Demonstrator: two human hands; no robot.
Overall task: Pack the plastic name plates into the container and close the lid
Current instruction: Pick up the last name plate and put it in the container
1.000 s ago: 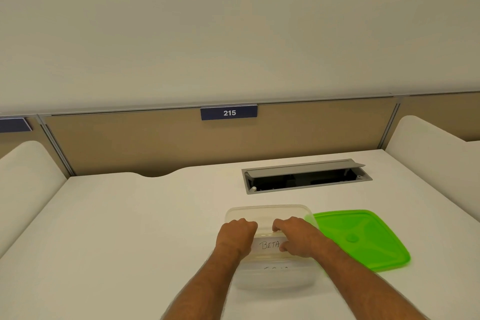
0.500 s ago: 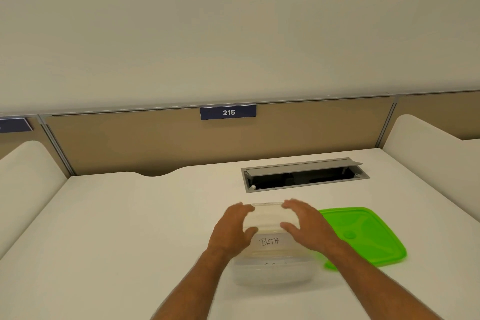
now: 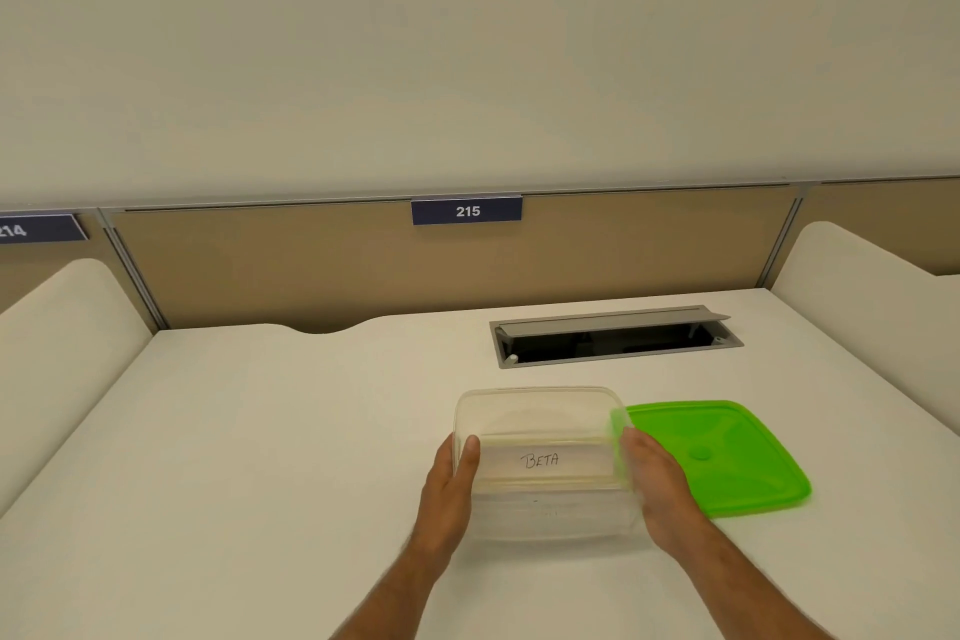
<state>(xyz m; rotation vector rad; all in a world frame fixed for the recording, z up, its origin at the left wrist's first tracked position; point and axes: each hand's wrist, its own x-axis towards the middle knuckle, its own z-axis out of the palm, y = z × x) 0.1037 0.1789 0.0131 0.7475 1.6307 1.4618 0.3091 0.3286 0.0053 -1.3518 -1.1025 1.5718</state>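
Two open hands, left [image 3: 449, 483] and right [image 3: 657, 481], flank one container [image 3: 540, 416]; one lid [image 3: 727, 452] beside.

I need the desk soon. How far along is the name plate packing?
Done: a name plate marked BETA lies inside the clear container, and no plates are left on the desk. In hand: the left hand and right hand flank the container's sides. Left: the green lid still lies beside it and has to go on.
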